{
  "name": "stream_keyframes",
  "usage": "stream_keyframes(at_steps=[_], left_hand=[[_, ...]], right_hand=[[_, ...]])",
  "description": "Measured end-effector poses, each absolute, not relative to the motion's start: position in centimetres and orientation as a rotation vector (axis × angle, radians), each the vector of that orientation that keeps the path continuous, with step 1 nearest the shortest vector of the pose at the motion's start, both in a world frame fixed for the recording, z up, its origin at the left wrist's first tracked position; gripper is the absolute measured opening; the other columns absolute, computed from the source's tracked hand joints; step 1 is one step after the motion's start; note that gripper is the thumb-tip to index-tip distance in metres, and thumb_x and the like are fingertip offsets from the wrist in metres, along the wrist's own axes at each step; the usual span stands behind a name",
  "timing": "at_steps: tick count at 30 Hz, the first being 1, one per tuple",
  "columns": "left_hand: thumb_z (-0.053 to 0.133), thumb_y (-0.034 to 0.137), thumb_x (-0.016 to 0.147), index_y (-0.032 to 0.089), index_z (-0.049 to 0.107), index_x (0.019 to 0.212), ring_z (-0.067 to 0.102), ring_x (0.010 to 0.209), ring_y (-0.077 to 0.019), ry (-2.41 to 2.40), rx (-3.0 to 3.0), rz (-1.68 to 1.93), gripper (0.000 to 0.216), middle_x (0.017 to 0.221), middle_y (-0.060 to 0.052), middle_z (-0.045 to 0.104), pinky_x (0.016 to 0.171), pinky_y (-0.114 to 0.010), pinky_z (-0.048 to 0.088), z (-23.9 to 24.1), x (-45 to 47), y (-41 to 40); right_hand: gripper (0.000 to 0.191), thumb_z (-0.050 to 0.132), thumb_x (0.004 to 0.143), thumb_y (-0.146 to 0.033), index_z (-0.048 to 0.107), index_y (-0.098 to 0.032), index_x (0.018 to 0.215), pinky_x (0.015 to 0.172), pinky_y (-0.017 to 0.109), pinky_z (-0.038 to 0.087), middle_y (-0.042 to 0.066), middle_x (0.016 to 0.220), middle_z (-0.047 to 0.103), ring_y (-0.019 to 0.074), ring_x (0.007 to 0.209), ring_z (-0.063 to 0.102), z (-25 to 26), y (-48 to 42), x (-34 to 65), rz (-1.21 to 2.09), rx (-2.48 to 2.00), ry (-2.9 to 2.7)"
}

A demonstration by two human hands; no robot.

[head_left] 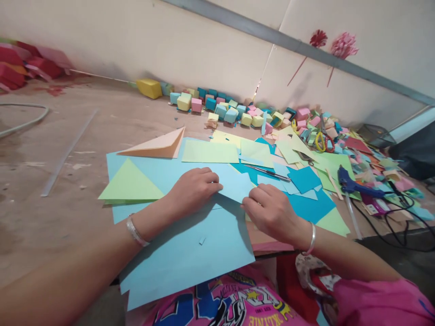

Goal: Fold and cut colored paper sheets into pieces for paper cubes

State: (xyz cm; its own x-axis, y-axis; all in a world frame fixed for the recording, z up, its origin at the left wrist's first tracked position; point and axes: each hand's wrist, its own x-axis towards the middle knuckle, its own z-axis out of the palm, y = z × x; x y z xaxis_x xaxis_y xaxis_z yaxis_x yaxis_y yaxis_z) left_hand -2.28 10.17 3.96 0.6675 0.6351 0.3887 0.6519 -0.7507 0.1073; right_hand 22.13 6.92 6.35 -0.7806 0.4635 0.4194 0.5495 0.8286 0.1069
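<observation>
A small light blue sheet of paper [234, 181] is held between my two hands, tilted above larger light blue sheets [190, 253]. My left hand [195, 188] pinches its left side with thumb and fingers. At its right corner my right hand [270, 206] has the fingertips closed on the paper. To the left of my left hand lies a folded green paper triangle [131, 183]. Behind it stands a folded peach paper [156, 145]. A pale green sheet [210, 151] lies just beyond my hands, and a pen [267, 172] rests on papers near my right hand.
Several small paper cubes [231, 114] line the wall. A blue glue gun [356, 183] with a black cord lies at the right, near yellow and red-handled scissors [324, 140] and paper scraps. A clear strip [70, 154] lies at left. Red paper shapes [30, 63] sit at the far left.
</observation>
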Motion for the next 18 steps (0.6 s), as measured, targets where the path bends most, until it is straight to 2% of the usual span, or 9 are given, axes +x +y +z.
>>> stream_keyframes(at_steps=[3, 6, 8, 11, 14, 16, 18], left_hand=[[0.049, 0.015, 0.093, 0.025, 0.074, 0.094, 0.063, 0.08, -0.0188, -1.126, -2.61, -0.866, 0.027, 0.089, -0.004, 0.074, 0.071, -0.032, 0.048, 4.1, -2.6, 10.1], [0.056, 0.017, 0.091, 0.03, 0.073, 0.097, 0.061, 0.082, -0.0189, -1.081, -2.359, -1.027, 0.023, 0.097, -0.001, 0.075, 0.075, -0.033, 0.049, 4.8, -2.9, 9.8], [0.06, 0.014, 0.088, 0.031, 0.072, 0.099, 0.059, 0.079, -0.0183, -1.015, -2.258, -1.081, 0.024, 0.096, -0.001, 0.074, 0.076, -0.033, 0.05, 5.3, -3.0, 9.5], [0.059, 0.011, 0.087, 0.034, 0.071, 0.102, 0.055, 0.069, -0.0154, -0.971, -2.187, -1.105, 0.03, 0.079, 0.0, 0.069, 0.07, -0.03, 0.049, 5.4, -3.0, 9.1], [0.057, 0.01, 0.088, 0.037, 0.07, 0.104, 0.053, 0.062, -0.0143, -1.032, -2.204, -1.09, 0.034, 0.067, 0.001, 0.061, 0.065, -0.03, 0.047, 5.0, -2.9, 9.3], [0.055, 0.011, 0.088, 0.034, 0.067, 0.111, 0.055, 0.066, -0.0157, -1.168, -2.226, -1.186, 0.035, 0.071, 0.0, 0.062, 0.069, -0.032, 0.049, 4.7, -2.9, 9.6], [0.054, 0.017, 0.089, 0.029, 0.063, 0.119, 0.058, 0.073, -0.0168, -1.434, -2.193, -1.442, 0.033, 0.079, -0.002, 0.062, 0.072, -0.033, 0.051, 4.7, -2.9, 10.1]], right_hand=[[0.029, 0.055, 0.092, -0.044, 0.065, -0.018, 0.087, 0.062, 0.03, 0.04, 0.004, 0.077, 0.06, 0.0146, 0.07, 0.051, 8.2, 8.7, 22.4, 0.285, -0.856, -2.341], [0.038, 0.056, 0.088, -0.053, 0.064, -0.018, 0.099, 0.063, 0.028, 0.045, 0.006, 0.087, 0.064, 0.0135, 0.072, 0.055, 9.0, 10.8, 22.4, 0.831, -1.179, -1.882], [0.045, 0.061, 0.083, -0.058, 0.061, -0.016, 0.098, 0.057, 0.026, 0.045, 0.006, 0.088, 0.064, 0.0132, 0.071, 0.056, 8.6, 11.8, 21.9, 1.244, -1.287, -1.658], [0.047, 0.068, 0.075, -0.059, 0.06, -0.015, 0.088, 0.052, 0.024, 0.043, 0.002, 0.079, 0.059, 0.0103, 0.063, 0.053, 7.0, 12.3, 20.7, 1.735, -1.187, -1.437], [0.041, 0.074, 0.07, -0.053, 0.058, -0.016, 0.076, 0.05, 0.022, 0.038, -0.003, 0.065, 0.054, 0.0075, 0.054, 0.047, 5.8, 12.4, 19.6, 1.824, -1.066, -1.383], [0.038, 0.075, 0.069, -0.049, 0.055, -0.017, 0.069, 0.048, 0.022, 0.034, -0.005, 0.057, 0.05, 0.0073, 0.05, 0.043, 5.5, 12.8, 19.2, 1.672, -1.069, -1.43], [0.036, 0.073, 0.07, -0.047, 0.053, -0.018, 0.065, 0.048, 0.023, 0.033, -0.005, 0.054, 0.047, 0.0079, 0.049, 0.041, 5.3, 13.2, 19.1, 1.466, -1.092, -1.455]])
